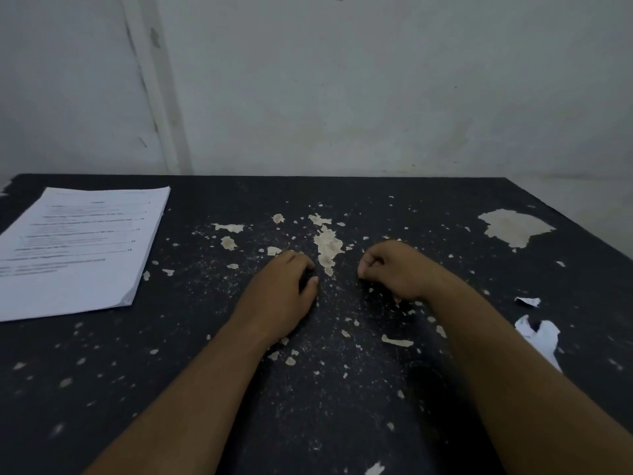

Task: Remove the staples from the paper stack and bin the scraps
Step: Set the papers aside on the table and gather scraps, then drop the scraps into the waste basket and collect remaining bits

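Note:
A thick stack of printed white paper (75, 248) lies flat at the table's far left. My left hand (284, 289) rests on the table near the middle, fingers curled under, well to the right of the stack. My right hand (394, 269) rests beside it as a loose fist, a short gap between the two. Nothing shows inside either fist. Torn white paper scraps (539, 335) lie at the right, just beyond my right forearm, with a smaller scrap (527, 301) above them. No staples or bin are visible.
The black table (205, 389) is worn, with pale patches of peeled paint, the largest at the far right (513, 226). A grey wall (342, 97) stands right behind the table's far edge. The table's right edge runs diagonally past the scraps.

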`<state>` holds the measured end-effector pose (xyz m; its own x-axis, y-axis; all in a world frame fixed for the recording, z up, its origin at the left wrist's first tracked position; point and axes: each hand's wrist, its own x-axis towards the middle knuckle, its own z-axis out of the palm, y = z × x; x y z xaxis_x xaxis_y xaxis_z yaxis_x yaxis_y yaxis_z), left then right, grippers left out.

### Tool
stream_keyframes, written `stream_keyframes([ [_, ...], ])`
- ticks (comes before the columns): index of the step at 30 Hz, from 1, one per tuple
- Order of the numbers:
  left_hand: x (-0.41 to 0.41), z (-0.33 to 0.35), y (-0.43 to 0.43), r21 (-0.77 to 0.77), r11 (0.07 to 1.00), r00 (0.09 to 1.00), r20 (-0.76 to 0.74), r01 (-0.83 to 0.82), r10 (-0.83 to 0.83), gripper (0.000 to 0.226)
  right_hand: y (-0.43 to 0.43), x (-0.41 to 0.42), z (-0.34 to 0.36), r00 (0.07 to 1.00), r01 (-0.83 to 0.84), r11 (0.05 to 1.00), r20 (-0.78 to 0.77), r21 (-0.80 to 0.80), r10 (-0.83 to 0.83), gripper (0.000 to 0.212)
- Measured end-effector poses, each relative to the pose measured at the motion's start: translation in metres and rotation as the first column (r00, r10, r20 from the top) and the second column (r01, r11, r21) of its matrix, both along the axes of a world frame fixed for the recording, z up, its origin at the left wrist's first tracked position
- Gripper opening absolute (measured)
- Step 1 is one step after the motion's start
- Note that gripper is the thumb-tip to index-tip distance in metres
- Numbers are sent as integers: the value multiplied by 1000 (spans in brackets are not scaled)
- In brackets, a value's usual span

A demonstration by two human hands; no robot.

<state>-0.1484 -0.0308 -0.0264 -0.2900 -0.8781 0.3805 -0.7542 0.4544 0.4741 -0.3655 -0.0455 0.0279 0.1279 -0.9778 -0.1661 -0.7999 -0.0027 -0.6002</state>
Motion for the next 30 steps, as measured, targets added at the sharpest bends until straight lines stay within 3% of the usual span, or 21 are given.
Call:
stream_keyframes([
  [3,-1,3,2,-4,1000,1000,17,-2,2,19,6,-2,-8,956,152,988,254,-5,-146,13],
  [6,-5,6,8,-13,1000,1000,6,16,-16,16,20,-2,-12,785,282,957,555,74,-274,9],
  [10,-19,15,27,-43,993,993,-39,107,-108,12,46,-7,-6,543,345,923,767,168,-342,4],
  [20,-119,37,107,-22,880,880,-16,475,-475,14,163,-78,17,176,431,870,924,238,-340,4],
  [27,-219,34,176,45,712,709,65,701,-702,16,270,-157,6,64,558,799,949,221,-307,4],
  [30,-263,22,199,63,673,665,107,737,-739,35,318,-192,-9,43,636,733,937,242,-346,4],
])
